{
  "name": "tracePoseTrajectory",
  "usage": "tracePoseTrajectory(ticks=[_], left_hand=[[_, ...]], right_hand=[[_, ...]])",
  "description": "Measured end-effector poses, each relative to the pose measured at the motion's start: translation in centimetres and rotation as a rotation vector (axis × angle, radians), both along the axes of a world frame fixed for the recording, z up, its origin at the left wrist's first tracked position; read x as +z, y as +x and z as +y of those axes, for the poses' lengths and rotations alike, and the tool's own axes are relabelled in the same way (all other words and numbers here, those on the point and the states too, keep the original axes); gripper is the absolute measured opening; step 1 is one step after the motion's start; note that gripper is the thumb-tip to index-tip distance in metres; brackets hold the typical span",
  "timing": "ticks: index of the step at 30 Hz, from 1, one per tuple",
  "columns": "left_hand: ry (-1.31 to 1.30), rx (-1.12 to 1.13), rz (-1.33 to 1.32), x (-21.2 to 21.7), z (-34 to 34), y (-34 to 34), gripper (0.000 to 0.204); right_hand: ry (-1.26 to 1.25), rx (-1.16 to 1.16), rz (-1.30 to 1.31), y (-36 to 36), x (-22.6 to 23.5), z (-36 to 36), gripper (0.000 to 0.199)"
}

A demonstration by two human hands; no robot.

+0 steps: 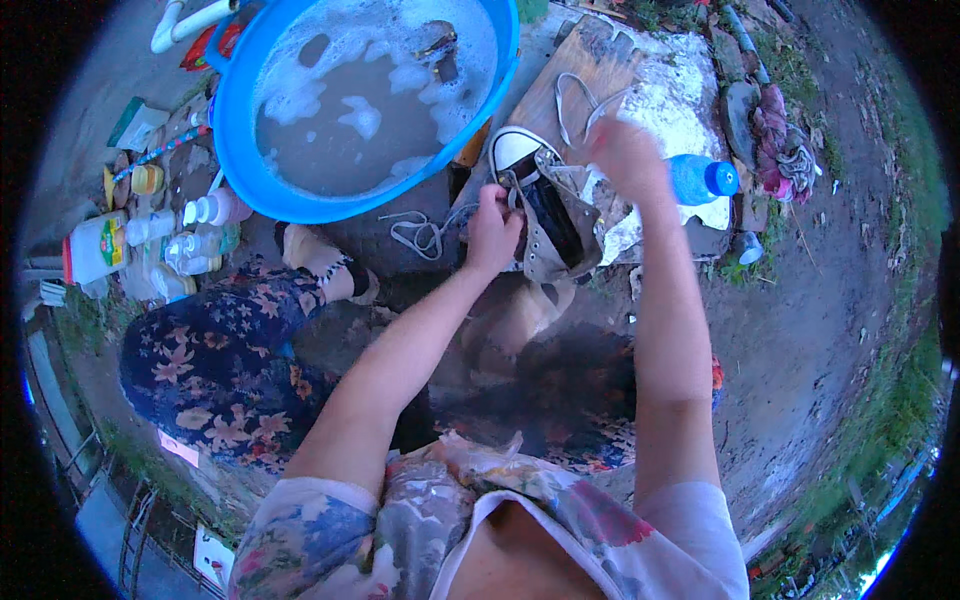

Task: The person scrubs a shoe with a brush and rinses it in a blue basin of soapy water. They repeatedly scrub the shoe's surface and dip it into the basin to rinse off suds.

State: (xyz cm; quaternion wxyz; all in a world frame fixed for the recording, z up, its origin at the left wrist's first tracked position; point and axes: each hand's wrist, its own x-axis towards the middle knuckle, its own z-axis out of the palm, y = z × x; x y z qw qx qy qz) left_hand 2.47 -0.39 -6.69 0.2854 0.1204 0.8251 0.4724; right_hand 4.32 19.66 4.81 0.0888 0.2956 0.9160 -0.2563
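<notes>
A grey-beige canvas sneaker point(532, 245) with a white rubber toe rests, laces loosened, at the near edge of a wooden board point(582, 75). My left hand point(492, 232) is closed on the sneaker's left side, thumb and fingers pinching the canvas by the eyelets. Above the sneaker's right side is my right hand point(630, 162), its fingers drawn together and slightly smeared by motion. A white shoelace point(562, 105) loops over the board up to that hand. The lace's other end point(420, 235) trails on the ground left of the sneaker.
A large blue basin point(235, 165) of murky, foamy water stands at the far left; something dark floats in it. A blue bottle point(700, 180) lies right of my right hand. Several plastic bottles and containers point(95, 248) line the left. A crumpled cloth point(785, 150) lies at right.
</notes>
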Motion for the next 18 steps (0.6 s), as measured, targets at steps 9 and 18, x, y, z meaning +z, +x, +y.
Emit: tracePoseTrajectory(ticks=[9,18], left_hand=[[-0.413,-0.629,0.246,5.4,-3.7,-4.1,0.025],[-0.213,-0.45,0.145,3.5,-4.9,-4.0,0.031]], right_hand=[[-0.001,0.079,-0.169,2.7,-6.0,-9.1,0.032],[-0.093,-0.042,0.078,3.2,-6.1,-8.3,0.029]])
